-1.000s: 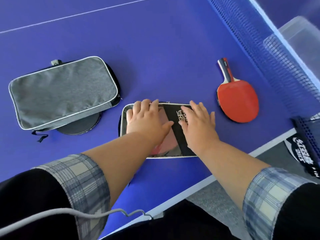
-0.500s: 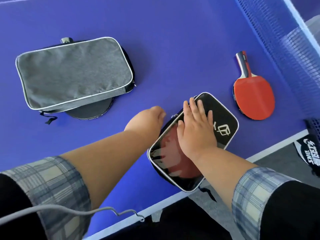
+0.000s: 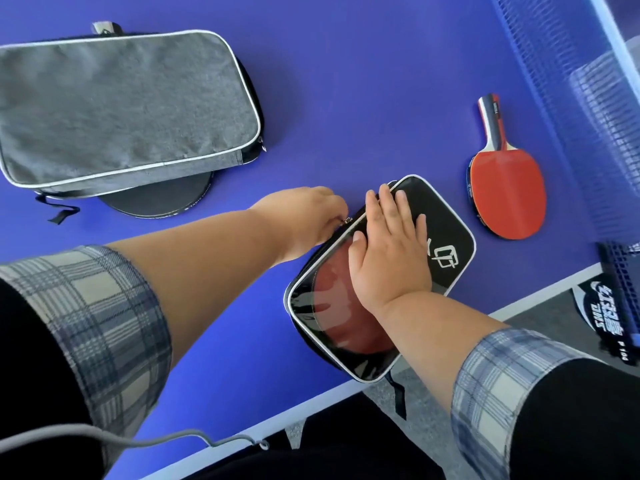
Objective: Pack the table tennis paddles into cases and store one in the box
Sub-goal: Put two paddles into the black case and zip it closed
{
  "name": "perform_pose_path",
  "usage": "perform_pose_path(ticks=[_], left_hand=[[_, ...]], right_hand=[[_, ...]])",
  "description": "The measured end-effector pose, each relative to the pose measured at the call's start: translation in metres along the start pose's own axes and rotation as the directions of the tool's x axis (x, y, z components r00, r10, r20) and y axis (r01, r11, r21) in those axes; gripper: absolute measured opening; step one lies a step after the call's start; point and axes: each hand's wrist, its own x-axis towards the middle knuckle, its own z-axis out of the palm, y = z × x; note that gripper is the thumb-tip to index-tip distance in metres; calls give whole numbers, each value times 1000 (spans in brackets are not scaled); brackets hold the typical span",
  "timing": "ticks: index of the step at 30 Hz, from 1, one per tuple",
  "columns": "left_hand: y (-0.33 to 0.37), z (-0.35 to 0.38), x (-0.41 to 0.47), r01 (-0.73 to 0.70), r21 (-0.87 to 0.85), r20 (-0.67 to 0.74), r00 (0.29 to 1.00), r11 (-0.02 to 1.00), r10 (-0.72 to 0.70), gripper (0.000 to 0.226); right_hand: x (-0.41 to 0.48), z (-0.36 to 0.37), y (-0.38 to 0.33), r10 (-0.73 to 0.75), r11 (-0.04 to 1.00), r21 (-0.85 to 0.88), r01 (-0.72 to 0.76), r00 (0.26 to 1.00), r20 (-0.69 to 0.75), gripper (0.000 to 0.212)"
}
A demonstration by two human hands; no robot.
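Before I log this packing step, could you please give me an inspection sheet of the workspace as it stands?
Surface: blue table tennis table, white edge line near the person.
Job's things: black case with a red paddle inside behind its clear window, overhanging the near edge; loose red paddle to its right; grey case lying over a black paddle.
Clutter: nothing seen.
Grippers: right hand flat on the black case; left hand pinching the zipper pull.
Cables: grey cable across the lower left.
Surroundings: net, clear box behind it, grey floor.
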Motion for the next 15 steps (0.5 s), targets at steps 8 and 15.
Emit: perform_pose_path(ticks=[8, 15], left_hand=[[1, 2, -1, 46, -75, -77, 996, 996, -52, 14], [11, -5, 27, 105, -98, -110, 987, 990, -116, 13]], right_hand=[[0, 2, 0, 0, 1000, -13, 0, 1000, -13, 64], [0, 5, 2, -10, 1000, -2, 10, 999, -52, 63]])
